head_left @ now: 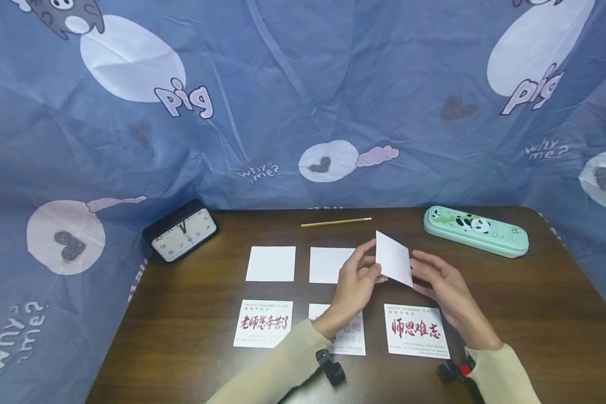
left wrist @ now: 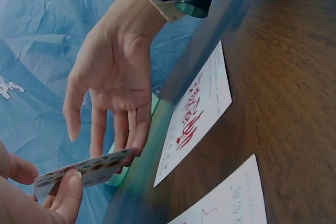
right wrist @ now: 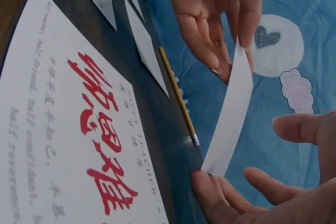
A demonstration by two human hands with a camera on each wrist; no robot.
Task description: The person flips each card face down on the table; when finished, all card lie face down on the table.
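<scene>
My left hand (head_left: 370, 268) pinches a white card (head_left: 394, 259) by its left edge and holds it tilted above the table. In the left wrist view the thumb lies on the card (left wrist: 84, 171), whose underside shows a printed pattern. My right hand (head_left: 426, 275) is at the card's right side with its fingers straight. Its fingertips touch the card's edge (right wrist: 231, 114) and the thumb stands apart. Below the hands lies a card with red characters (head_left: 416, 330). A second printed card (head_left: 350, 339) is half hidden by my left forearm.
Two blank white cards (head_left: 270, 263) (head_left: 328, 265) and another printed card (head_left: 264, 323) lie on the dark wooden table (head_left: 535, 314). A yellow pencil (head_left: 335, 222), a green panda pencil case (head_left: 474, 230) and a black clock (head_left: 182, 231) sit at the back. Blue cloth surrounds the table.
</scene>
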